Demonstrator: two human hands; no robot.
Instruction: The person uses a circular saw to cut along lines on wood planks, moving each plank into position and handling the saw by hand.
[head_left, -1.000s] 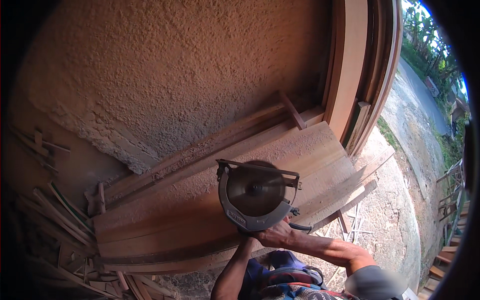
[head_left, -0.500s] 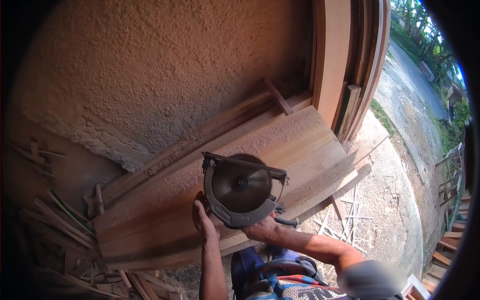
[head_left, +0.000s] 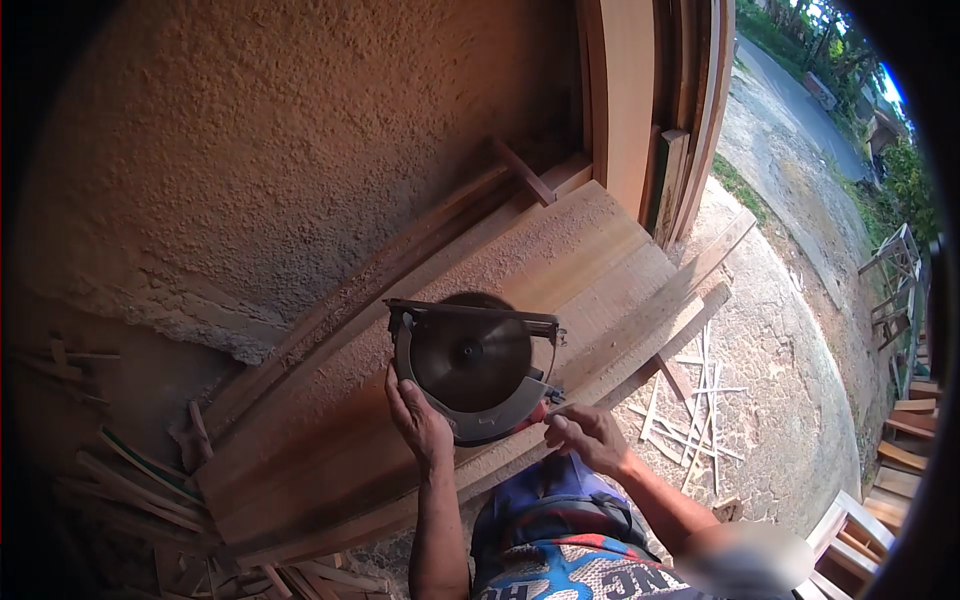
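Observation:
A circular saw (head_left: pixel 474 352) is held tilted up above a wide wooden board (head_left: pixel 560 290), its round dark blade and flat base plate facing up toward me. My left hand (head_left: pixel 422 420) is shut on the left side of its housing, with the fingers partly hidden behind it. Beside the saw's red handle part (head_left: pixel 537 414) is my right hand (head_left: pixel 592 440), with its fingers loosely bent and apart. It looks off the handle, though the fingertips are very close to it. Sawdust lies over the board.
A rough wall (head_left: pixel 300 130) rises behind the board. Tall planks (head_left: pixel 628 100) stand upright at the far right end. Thin offcuts (head_left: pixel 700 410) litter the ground on the right, and scrap strips (head_left: pixel 140 480) are piled at the left. A wooden frame (head_left: pixel 850 535) stands at lower right.
My right hand has come off the saw's handle and its fingers have loosened. The left hand has a fuller hold on the housing, and the saw has turned slightly. The view has shifted.

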